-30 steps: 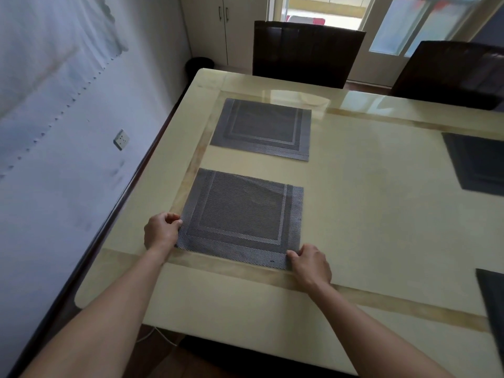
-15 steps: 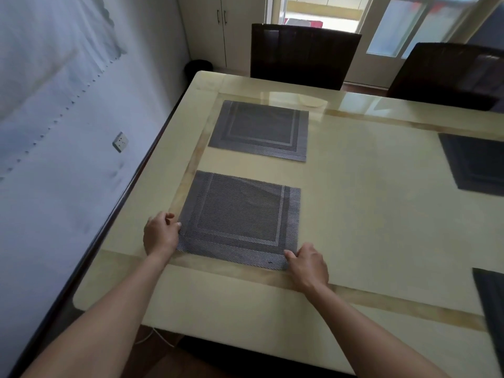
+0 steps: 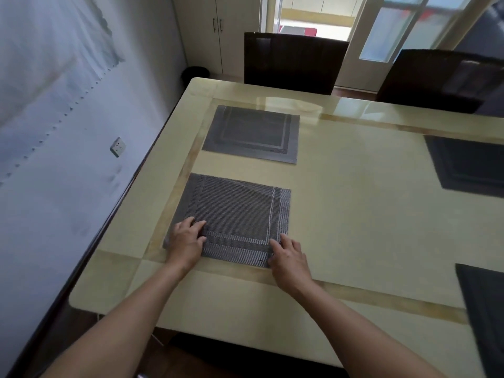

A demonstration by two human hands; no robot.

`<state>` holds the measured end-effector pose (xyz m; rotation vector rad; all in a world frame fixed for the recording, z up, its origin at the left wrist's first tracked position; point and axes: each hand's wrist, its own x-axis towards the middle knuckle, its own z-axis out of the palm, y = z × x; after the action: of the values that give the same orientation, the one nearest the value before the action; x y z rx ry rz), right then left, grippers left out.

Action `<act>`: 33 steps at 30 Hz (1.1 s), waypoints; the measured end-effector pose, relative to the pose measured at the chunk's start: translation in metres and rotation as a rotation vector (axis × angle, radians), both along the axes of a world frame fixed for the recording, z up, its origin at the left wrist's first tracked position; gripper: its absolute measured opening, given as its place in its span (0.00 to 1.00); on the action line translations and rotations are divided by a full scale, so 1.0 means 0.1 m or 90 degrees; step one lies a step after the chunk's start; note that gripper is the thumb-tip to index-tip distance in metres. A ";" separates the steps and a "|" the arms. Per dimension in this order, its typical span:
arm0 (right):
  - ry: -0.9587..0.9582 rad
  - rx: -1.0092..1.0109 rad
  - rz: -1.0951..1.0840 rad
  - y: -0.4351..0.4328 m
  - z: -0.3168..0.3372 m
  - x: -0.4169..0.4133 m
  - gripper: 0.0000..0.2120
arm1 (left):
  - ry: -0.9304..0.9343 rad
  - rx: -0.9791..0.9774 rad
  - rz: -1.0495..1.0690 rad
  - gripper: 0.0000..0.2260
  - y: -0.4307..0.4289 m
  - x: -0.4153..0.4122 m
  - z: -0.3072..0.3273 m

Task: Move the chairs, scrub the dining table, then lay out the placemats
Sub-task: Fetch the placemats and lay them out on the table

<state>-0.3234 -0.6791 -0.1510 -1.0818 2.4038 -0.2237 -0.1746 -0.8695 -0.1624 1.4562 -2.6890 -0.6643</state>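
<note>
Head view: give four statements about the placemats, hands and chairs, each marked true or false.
1. The left hand and right hand both rest on the near dark grey woven placemat. True.
2. That placemat overlaps the far dark grey woven placemat. False: bare cream glossy table separates them.
3. Two dark high-backed chairs stand at the table's far side. True.
4. Only two placemats lie on the table. False: four show, counting two right-side placemats.

Open tabletop (image 3: 354, 214) runs between the left placemats (image 3: 234, 211) and the right placemats (image 3: 469, 167); a wall (image 3: 54, 173) crowds the left edge, and two dark chairs (image 3: 291, 64) stand against the far side.
</note>
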 end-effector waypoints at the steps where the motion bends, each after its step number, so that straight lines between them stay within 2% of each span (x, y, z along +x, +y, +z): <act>1: -0.013 -0.009 -0.012 0.02 0.04 -0.02 0.22 | 0.011 0.005 0.005 0.20 0.04 -0.04 0.05; 4: -0.018 -0.037 -0.035 0.19 0.20 -0.12 0.25 | 0.064 0.021 -0.010 0.19 0.31 -0.26 0.24; 10: -0.003 -0.070 -0.109 0.88 0.55 -0.57 0.23 | 0.112 0.078 -0.110 0.19 1.18 -0.99 0.56; 16: 0.012 -0.052 -0.189 2.20 0.73 -1.28 0.22 | 0.127 0.155 -0.180 0.18 2.52 -1.79 0.67; 19: -0.003 -0.039 -0.230 2.93 0.73 -1.68 0.22 | 0.104 0.206 -0.171 0.18 3.15 -2.10 0.63; 28: -0.008 0.073 -0.409 5.11 0.54 -2.96 0.16 | 0.042 0.366 0.025 0.16 4.78 -3.02 0.38; 33: -0.047 0.153 -0.524 5.74 0.34 -3.28 0.17 | 0.035 0.362 0.157 0.16 5.14 -3.32 0.21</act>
<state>-0.6514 -0.1048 -0.1167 0.0616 2.5876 -0.2269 -0.5062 -0.3557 -0.1418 1.7932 -2.3191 -1.4995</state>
